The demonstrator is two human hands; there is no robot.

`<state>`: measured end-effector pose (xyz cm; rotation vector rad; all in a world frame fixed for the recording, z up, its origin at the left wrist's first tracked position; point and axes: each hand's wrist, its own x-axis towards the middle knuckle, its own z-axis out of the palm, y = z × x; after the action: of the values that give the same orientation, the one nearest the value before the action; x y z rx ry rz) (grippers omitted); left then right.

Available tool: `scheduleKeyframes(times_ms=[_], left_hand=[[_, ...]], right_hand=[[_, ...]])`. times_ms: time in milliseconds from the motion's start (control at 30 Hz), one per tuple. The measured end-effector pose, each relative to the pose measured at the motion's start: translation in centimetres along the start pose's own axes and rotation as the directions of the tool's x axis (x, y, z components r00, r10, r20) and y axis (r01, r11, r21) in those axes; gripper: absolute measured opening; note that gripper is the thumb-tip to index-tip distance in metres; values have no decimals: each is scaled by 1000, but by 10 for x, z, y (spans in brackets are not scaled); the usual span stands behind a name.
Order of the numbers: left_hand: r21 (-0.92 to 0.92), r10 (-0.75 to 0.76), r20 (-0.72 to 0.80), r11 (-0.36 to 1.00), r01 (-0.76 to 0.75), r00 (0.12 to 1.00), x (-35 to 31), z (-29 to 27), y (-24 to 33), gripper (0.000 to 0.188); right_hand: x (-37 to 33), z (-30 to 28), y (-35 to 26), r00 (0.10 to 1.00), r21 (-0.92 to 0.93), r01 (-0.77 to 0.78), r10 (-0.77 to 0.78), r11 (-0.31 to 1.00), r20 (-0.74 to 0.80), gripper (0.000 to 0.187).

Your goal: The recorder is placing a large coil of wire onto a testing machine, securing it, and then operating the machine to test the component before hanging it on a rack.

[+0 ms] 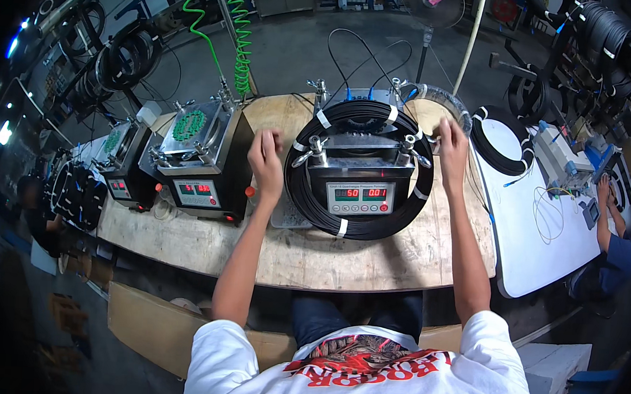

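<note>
A black coil (368,231) is being flanked by the curled left hand (266,163) and right hand (451,144); anything being gripped cannot be told.

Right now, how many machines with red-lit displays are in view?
3: the center machine, ringed by the black cable coil; the second machine, to its left; and the far-left machine, beyond that. I see no others, though some could be hidden.
</note>
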<state>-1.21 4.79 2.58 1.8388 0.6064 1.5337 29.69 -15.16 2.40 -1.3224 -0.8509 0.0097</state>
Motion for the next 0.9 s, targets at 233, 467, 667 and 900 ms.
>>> scheduleKeyframes(times_ms=[233,467,667,900], left_hand=[[-173,-553,193,794,583,810,101,72,-64,42],[-333,-653,452,508,794,608,118,110,-91,34],[-276,-668,486,494,824,563,111,93,-73,25],[2,-330,419,932,363,846,62,54,-6,46]], right_hand=[[102,44,43,950,91,-261,239,961,199,35],[127,64,56,807,-30,-501,480,865,345,30],[117,59,36,828,-96,-489,496,867,262,35],[70,64,-24,945,-54,-220,227,974,236,64]])
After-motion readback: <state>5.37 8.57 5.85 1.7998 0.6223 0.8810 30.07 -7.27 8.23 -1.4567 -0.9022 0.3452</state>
